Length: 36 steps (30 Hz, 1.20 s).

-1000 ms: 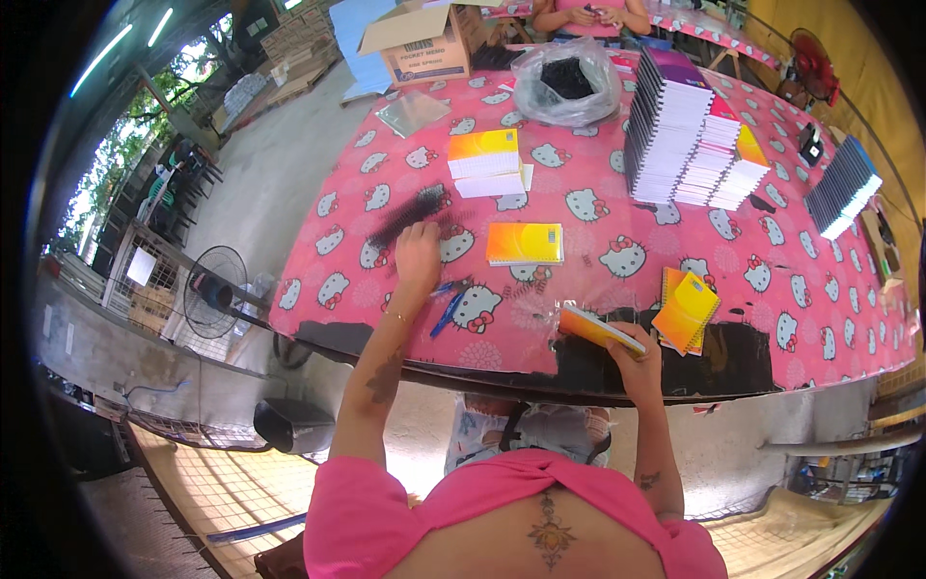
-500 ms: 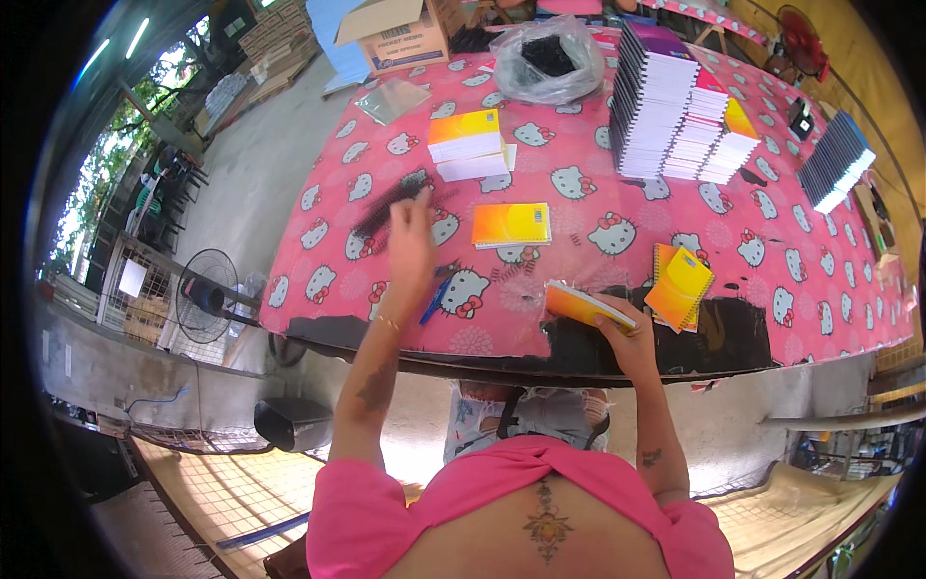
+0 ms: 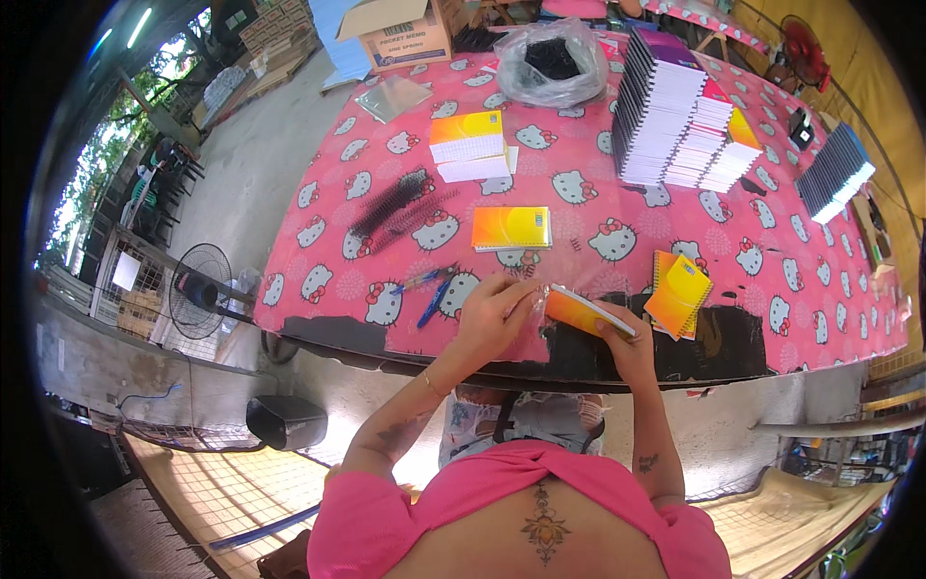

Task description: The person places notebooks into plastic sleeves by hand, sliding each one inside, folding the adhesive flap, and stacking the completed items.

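Note:
My right hand (image 3: 625, 340) is closed round a small orange memo pad (image 3: 577, 311), holding it tilted on edge above the near edge of the table. At the pad's left end is my left hand (image 3: 502, 311), its fingertips pinched together; whatever is between them is too small to make out. Black plastic binding coils (image 3: 391, 207) lie in a loose bunch beyond my left hand. One orange and yellow pad (image 3: 509, 228) rests flat ahead of my hands. Right of my right hand are overlapping yellow spiral memo pads (image 3: 680, 289).
Pens (image 3: 436, 299) lie left of my left hand. Farther back stand a stack of memo pads (image 3: 468, 145), a plastic bag of black coils (image 3: 552, 63), a cardboard box (image 3: 405, 37), tall notebook stacks (image 3: 656, 116) and a dark notebook row (image 3: 835, 169). A pink patterned cover (image 3: 338, 232) overlies the table.
My left hand has come back from the black coils to the left end of the memo pad. My right hand keeps holding the pad in nearly the same place.

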Available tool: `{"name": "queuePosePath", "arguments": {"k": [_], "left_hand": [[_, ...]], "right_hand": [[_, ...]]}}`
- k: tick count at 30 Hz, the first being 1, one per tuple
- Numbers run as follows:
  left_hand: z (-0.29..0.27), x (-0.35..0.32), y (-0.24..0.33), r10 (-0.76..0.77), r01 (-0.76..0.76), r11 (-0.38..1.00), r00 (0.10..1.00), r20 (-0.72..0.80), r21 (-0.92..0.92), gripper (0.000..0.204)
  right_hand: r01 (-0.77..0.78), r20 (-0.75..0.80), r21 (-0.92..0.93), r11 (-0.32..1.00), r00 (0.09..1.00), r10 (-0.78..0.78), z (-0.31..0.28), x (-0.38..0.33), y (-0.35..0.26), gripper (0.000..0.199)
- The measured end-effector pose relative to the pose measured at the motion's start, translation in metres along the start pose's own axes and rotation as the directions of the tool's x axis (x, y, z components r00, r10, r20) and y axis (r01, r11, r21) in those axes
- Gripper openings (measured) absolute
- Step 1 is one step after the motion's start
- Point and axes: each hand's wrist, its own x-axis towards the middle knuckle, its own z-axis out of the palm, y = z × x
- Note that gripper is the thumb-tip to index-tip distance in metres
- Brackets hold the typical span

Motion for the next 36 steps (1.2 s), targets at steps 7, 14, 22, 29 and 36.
{"name": "queuePosePath", "arguments": {"k": [7,14,22,29,36], "left_hand": [[0.002,0.006,-0.004,-0.015,0.018,0.99,1.0,0.019,-0.141,0.023],[-0.015,0.021,0.01,0.169,-0.159,0.985,0.96,0.221,-0.062,0.035],[-0.018,0.017,0.0,0.38,-0.385,0.923,0.903,0.2,-0.014,0.03],[-0.013,0.01,-0.008,0.264,-0.281,0.96,0.911,0.316,0.009,0.022],[-0.019,0.021,0.012,0.263,-0.318,0.944,0.885,0.385,0.086,0.033]], "right_hand": [[-0.013,0.004,0.049,0.999,1.0,0.013,-0.001,-0.001,-0.003,0.024],[-0.036,0.036,0.024,0.999,0.999,0.035,-0.007,0.001,-0.008,0.023],[0.045,0.03,0.002,0.999,0.999,-0.045,-0.003,-0.002,-0.002,0.028],[0.111,0.084,-0.035,0.993,0.991,-0.108,-0.002,-0.004,0.009,0.026],[0.109,-0.002,-0.232,0.967,0.994,-0.112,0.011,-0.01,-0.028,0.035]]}}
